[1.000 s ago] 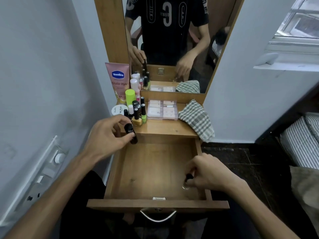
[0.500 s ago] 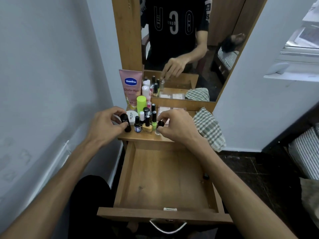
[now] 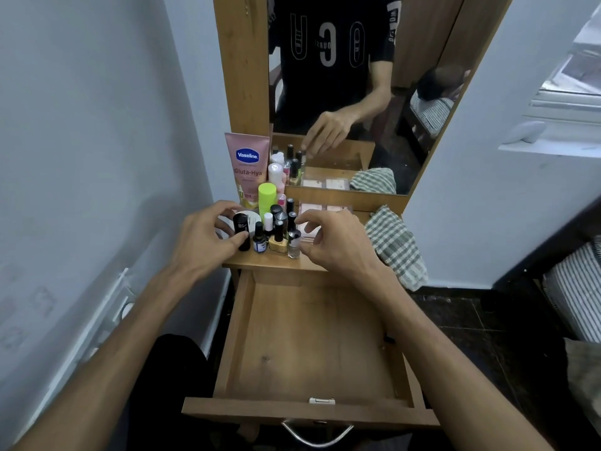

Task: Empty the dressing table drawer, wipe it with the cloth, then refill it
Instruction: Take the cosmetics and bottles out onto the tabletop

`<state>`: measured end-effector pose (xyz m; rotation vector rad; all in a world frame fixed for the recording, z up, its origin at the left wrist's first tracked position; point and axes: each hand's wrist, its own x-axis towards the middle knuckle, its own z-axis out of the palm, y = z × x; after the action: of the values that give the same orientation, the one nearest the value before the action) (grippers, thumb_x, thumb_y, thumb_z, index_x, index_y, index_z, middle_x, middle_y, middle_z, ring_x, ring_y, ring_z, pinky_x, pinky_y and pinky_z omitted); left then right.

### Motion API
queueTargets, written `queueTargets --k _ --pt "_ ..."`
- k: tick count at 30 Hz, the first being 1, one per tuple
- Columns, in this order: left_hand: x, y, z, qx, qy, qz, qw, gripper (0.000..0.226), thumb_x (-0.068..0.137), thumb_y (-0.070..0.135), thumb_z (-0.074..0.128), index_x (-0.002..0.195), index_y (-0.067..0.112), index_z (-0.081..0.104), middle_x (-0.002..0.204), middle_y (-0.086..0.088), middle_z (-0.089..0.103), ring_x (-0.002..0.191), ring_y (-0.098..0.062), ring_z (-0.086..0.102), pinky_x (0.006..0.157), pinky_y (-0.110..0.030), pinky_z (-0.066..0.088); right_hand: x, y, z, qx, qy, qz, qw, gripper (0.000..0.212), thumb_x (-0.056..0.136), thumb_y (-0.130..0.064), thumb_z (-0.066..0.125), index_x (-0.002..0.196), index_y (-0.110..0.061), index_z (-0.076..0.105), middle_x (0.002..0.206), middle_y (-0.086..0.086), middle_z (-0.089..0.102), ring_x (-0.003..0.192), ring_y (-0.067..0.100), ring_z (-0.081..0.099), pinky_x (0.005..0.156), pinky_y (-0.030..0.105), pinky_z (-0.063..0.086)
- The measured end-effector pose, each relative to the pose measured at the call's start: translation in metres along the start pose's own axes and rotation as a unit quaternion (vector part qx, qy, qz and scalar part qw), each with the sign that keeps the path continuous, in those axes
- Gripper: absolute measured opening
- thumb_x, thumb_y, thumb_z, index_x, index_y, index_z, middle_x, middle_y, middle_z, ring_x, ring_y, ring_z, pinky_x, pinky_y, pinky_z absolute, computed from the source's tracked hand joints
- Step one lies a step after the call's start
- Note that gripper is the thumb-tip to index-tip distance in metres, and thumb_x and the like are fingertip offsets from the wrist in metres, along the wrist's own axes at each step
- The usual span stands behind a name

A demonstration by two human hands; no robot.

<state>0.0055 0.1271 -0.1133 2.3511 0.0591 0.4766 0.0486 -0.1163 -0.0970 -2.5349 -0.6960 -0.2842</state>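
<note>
The drawer (image 3: 309, 346) is pulled out, long axis running toward the person, handle (image 3: 317, 436) nearest. One checked cloth (image 3: 395, 245) lies on the tabletop (image 3: 260, 263), right of the upright bottles. The left hand (image 3: 203, 242) pinches one black tube (image 3: 242, 236), standing cap up. The right hand (image 3: 335, 244) hovers with fingers loosely curled, holding nothing, beside one clear bottle (image 3: 293, 244).

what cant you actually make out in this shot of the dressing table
- Head view: the palette is half covered by the right hand.
- The round white tin is mostly hidden behind the black tube held by the left hand.
- Small bottle labels are too small to read.
- The drawer handle is cut off by the bottom edge.
</note>
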Motion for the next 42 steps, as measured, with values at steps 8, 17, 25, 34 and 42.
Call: queueTargets --k 8,17,25,34,42 --pt "-0.031 0.016 0.012 -0.023 0.145 0.056 0.988 0.039 0.084 0.011 0.080 0.121 0.014 0.067 0.105 -0.002 0.064 0.079 -0.019 0.062 0.068 -0.040 0.058 -0.059 0.036 -0.043 0.021 -0.094 0.027 0.995 0.013 0.089 -0.020 0.078 0.102 -0.022 0.079 0.094 -0.011 0.073 0.082 0.001 0.066 0.076 0.020 0.058" --pt "-0.096 0.082 0.092 -0.075 -0.101 0.188 0.974 0.010 0.081 0.017 0.071 0.087 0.024 0.071 0.079 0.015 0.065 0.068 -0.005 0.062 0.060 -0.024 0.052 -0.127 0.075 -0.063 -0.034 -0.310 0.096 0.945 0.018 0.083 -0.020 0.080 0.099 -0.029 0.079 0.093 -0.016 0.074 0.085 0.001 0.067 0.075 0.019 0.056" --pt "-0.130 0.108 0.166 0.002 -0.480 0.064 0.875 0.035 0.081 0.032 0.076 0.114 0.041 0.070 0.095 0.013 0.073 0.087 0.002 0.066 0.082 -0.022 0.055 -0.132 0.098 -0.037 -0.135 -0.285 0.064 0.947 0.049 0.079 -0.026 0.073 0.127 -0.033 0.068 0.129 -0.006 0.066 0.120 0.022 0.060 0.097 0.042 0.054" --pt "-0.136 0.104 0.204 -0.049 -0.587 -0.002 0.808 0.025 0.094 0.018 0.062 0.110 0.026 0.078 0.109 0.004 0.077 0.094 -0.008 0.067 0.086 -0.027 0.053 -0.137 0.105 -0.013 -0.165 -0.294 0.057 0.940 0.033 0.078 -0.015 0.067 0.108 -0.027 0.074 0.106 -0.003 0.072 0.102 0.028 0.067 0.079 0.035 0.053" --pt "-0.129 0.097 0.178 -0.080 -0.479 0.001 0.874 0.011 0.089 0.022 0.069 0.094 0.026 0.078 0.081 0.016 0.071 0.073 0.007 0.061 0.069 -0.011 0.048 -0.133 0.096 -0.014 -0.115 -0.226 0.050 0.966 0.022 0.076 -0.024 0.068 0.096 -0.030 0.073 0.091 -0.013 0.073 0.089 0.017 0.068 0.071 0.033 0.053"
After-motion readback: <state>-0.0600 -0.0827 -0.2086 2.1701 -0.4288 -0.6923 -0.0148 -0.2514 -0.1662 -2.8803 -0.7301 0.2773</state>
